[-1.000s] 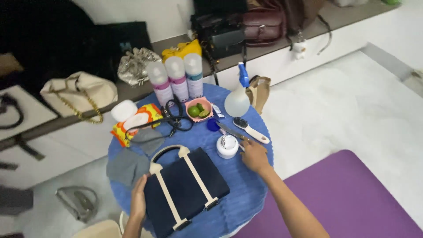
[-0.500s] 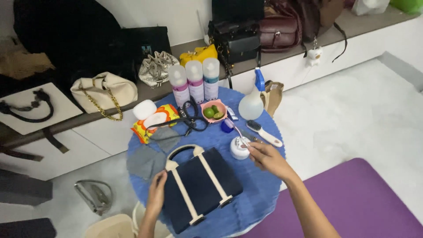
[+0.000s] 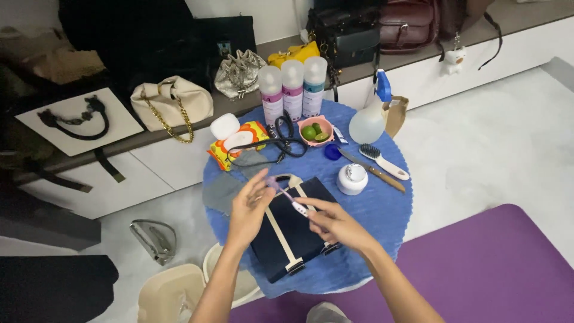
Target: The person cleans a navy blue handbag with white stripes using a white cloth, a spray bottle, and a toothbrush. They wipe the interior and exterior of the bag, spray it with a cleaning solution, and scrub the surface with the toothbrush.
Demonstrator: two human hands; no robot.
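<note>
A: Head view — status?

B: I'm holding a small toothbrush [image 3: 286, 195] between both hands, above the navy handbag [image 3: 294, 230] on the blue round table [image 3: 382, 227]. My right hand [image 3: 335, 222] is pinching the handle end, fingers clamped on it. My left hand [image 3: 250, 206] is touching the bristle end with thumb and fingertips, closed lightly round the tip.

A: Axis?

B: Long axis is running from my right grip up and away toward my left grip; head is pointing left and away from me, handle toward my right wrist.

A: Progress?

B: Judging early. Brush is in hand, but it isn't touching the bag. White jar [image 3: 351, 178] is sitting just beyond my right hand; I can't tell if it's open. Bigger white brush [image 3: 384, 161] is lying untouched farther out. Bag work looks undone.
</note>
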